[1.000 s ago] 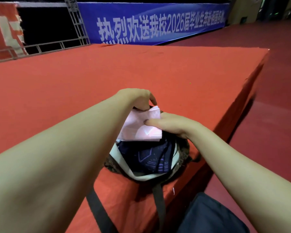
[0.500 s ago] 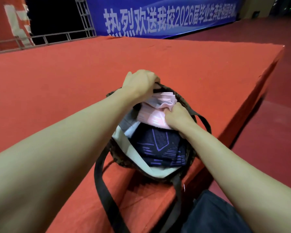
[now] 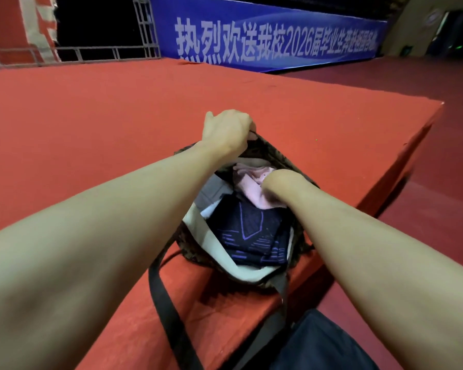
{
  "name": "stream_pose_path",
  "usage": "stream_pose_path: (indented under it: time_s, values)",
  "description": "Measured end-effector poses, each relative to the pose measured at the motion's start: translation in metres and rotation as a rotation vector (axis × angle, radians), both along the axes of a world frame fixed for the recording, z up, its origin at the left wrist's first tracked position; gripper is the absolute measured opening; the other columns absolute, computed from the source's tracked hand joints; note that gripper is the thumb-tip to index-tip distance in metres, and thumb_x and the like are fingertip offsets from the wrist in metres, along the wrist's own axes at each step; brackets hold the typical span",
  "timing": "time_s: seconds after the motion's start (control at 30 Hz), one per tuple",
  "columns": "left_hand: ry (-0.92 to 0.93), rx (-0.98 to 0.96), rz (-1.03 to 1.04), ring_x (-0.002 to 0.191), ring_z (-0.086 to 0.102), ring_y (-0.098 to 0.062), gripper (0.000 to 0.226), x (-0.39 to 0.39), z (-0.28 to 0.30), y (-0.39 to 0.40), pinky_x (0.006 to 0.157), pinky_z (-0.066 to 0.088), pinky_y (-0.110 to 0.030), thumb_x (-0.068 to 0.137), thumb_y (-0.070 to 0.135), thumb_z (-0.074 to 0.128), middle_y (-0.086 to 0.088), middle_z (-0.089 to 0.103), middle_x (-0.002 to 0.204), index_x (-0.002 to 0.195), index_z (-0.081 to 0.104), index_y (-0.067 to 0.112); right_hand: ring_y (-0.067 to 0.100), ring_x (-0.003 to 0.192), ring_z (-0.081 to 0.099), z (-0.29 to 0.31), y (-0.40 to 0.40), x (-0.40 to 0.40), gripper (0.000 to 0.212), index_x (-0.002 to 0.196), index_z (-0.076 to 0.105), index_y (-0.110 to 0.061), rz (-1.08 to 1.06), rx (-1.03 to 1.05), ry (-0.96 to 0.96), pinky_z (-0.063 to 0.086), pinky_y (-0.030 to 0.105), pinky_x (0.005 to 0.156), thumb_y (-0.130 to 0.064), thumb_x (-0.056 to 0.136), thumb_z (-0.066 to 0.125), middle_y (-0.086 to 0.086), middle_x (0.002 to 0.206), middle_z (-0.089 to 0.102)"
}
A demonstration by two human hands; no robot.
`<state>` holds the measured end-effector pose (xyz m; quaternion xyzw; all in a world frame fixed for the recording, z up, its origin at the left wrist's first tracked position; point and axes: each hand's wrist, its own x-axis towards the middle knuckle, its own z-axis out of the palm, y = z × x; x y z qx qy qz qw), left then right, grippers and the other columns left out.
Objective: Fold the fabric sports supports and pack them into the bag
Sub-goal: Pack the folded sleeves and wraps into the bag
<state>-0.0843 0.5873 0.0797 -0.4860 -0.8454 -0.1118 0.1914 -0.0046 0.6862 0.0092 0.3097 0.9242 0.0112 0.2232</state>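
A dark patterned bag (image 3: 251, 273) with a cream lining stands open on the red stage edge. My left hand (image 3: 226, 132) grips the bag's far rim and holds it up. My right hand (image 3: 280, 185) reaches down inside the bag, fingers hidden, pushing a folded pink fabric support (image 3: 249, 182) into it. A folded navy support with purple lines (image 3: 251, 233) lies in the bag below the pink one. A grey piece (image 3: 211, 190) shows at the bag's left side.
The bag's black strap (image 3: 166, 303) loops toward me over the red carpeted platform (image 3: 91, 129). The platform's edge drops off at the right to a dark red floor (image 3: 439, 209). A blue banner (image 3: 278, 41) and metal railing (image 3: 78, 53) stand behind.
The pink support has gone from above the bag down into it. My right hand has sunk deeper inside with it, and my left hand has moved to the far rim.
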Motion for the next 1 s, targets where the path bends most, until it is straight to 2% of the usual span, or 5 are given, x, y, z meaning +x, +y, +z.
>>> stream_pose_path:
  time_s: [0.07,0.2,0.33,0.47,1.0]
  values:
    - [-0.009,-0.015,-0.015,0.112,0.062,-0.035,0.011,0.002,-0.003,0.001,0.09,0.036,-0.05,0.098,0.021,0.063,-0.004,0.072,0.105,0.096,0.073,0.024,0.024,0.119,0.065,-0.013,0.008,-0.008,0.101,0.122,0.062,-0.002,-0.058,-0.008,-0.044,0.053,0.039,0.098,-0.001,0.023,0.081,0.007,0.142,0.061]
    - [-0.083,-0.125,-0.048,0.124,0.052,-0.035,0.026,-0.007,-0.008,-0.015,0.091,0.038,-0.05,0.096,0.043,0.069,-0.004,0.06,0.125,0.117,0.067,0.029,0.028,0.146,0.044,0.027,-0.029,0.021,0.057,0.152,0.048,-0.016,-0.15,0.002,0.18,0.041,0.039,0.112,-0.019,0.098,0.063,0.009,0.159,0.044]
    - [0.001,-0.412,0.069,0.133,0.04,-0.04,0.101,-0.014,-0.012,-0.043,0.095,0.043,-0.059,0.077,0.062,0.081,-0.01,0.035,0.145,0.157,0.024,0.035,0.028,0.132,0.058,0.057,-0.043,0.023,0.039,0.14,0.059,-0.014,-0.007,0.285,0.335,0.049,0.034,0.091,-0.019,0.101,0.055,0.006,0.144,0.058]
    - [-0.005,-0.38,0.182,0.118,0.058,-0.041,0.072,-0.03,-0.019,-0.062,0.078,0.047,-0.047,0.092,0.024,0.065,-0.012,0.047,0.136,0.154,0.03,0.033,0.031,0.087,0.06,0.046,-0.049,0.021,0.016,0.11,0.065,-0.017,0.317,0.186,0.412,0.044,0.033,0.071,-0.027,0.099,0.059,0.01,0.112,0.068]
    - [-0.271,-0.1,0.278,0.095,0.073,-0.03,0.047,-0.042,0.024,-0.124,0.085,0.058,-0.042,0.085,0.038,0.066,-0.002,0.072,0.116,0.131,0.058,0.037,0.037,0.133,0.054,0.008,-0.046,0.011,0.057,0.147,0.051,-0.015,-0.063,-0.076,0.254,0.045,0.041,0.1,-0.052,0.107,0.033,0.015,0.151,0.052]
